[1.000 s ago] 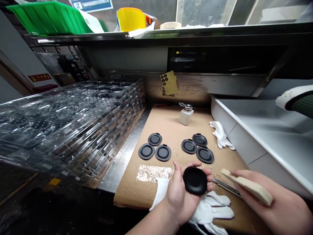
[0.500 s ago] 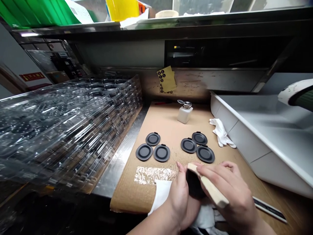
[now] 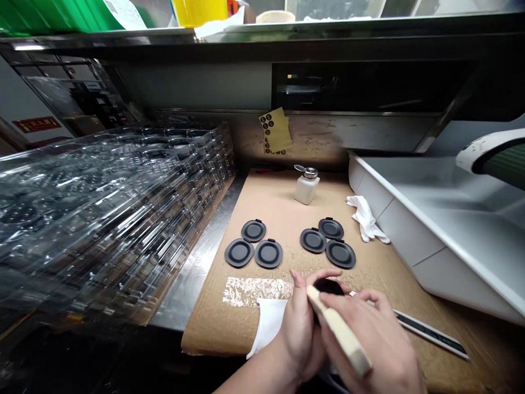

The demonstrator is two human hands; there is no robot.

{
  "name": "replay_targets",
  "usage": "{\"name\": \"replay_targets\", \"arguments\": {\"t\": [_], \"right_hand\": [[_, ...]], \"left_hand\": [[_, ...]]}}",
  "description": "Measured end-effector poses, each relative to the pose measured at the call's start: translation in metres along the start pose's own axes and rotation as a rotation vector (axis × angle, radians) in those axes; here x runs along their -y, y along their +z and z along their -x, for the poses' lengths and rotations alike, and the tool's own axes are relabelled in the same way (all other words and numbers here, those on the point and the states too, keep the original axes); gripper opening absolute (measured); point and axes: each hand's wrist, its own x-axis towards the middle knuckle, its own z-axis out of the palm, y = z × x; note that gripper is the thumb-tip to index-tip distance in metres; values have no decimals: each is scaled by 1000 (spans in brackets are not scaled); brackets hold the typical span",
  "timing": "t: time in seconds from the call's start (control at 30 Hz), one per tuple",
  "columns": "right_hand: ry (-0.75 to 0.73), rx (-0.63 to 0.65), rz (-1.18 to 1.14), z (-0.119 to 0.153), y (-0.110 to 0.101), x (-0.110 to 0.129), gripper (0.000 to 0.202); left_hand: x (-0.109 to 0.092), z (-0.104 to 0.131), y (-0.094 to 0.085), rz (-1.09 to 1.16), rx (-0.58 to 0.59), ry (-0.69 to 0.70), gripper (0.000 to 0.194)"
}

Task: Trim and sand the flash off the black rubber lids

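Observation:
My left hand (image 3: 301, 339) is closed around a dark, rounded piece (image 3: 328, 285), mostly hidden by my fingers. A pale, cream-coloured flat bar (image 3: 342, 336) is in my right hand (image 3: 379, 334), its far end pressed against or just above the dark piece; contact cannot be made out. Beyond my hands lie two groups of black oval lids with small tabs, one group at the left (image 3: 239, 252) and one at the right (image 3: 340, 254). White cloth (image 3: 270, 320) shows beside my left wrist. A snap-off utility knife (image 3: 432, 334) lies to the right of my right hand.
Cardboard (image 3: 213, 323) covers the bench. A white pump bottle (image 3: 307, 189) with its lid up stands at the back. White gloves (image 3: 365, 219) lie by a large grey-white bin (image 3: 410, 235). Stacked clear plastic trays (image 3: 164, 202) fill the left. A shelf (image 3: 246, 44) crosses above.
The bar and my right hand have shifted slightly left and down. The dark piece now shows beyond the bar's far end, and more of the knife is uncovered. The view has moved a little.

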Motion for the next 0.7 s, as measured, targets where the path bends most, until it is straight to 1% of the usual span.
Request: {"name": "replay_targets", "arguments": {"t": [0.07,0.2,0.27,0.37,0.43,0.5,0.57,0.6,0.67,0.7], "right_hand": [[10,-9,-14,-1,1,1,34],[92,-62,73,-2,0,-4,33],[66,-58,108,2,-2,-6,33],[19,-60,170,10,-4,-7,32],[9,-75,210,12,0,-6,30],[23,-89,215,8,5,-4,29],[75,-123,176,-1,10,-2,29],[126,-138,126,-6,11,-1,28],[302,-173,-28,-13,7,-2,26],[424,-209,-95,-14,2,-5,25]], "left_hand": [[0,0,0,0,-4,-15,63],[2,1,0,-7,10,-24,60],[2,1,0,-20,-7,-12,59],[2,0,1,-50,-64,-6,62],[2,-1,1,-68,-96,-9,61],[2,-2,2,-72,-111,-11,55],[2,-2,2,-54,-91,-4,50],[3,-2,2,-42,-70,-1,49],[3,-2,1,-23,-38,0,51],[3,-2,0,-18,-33,-5,53]]}}
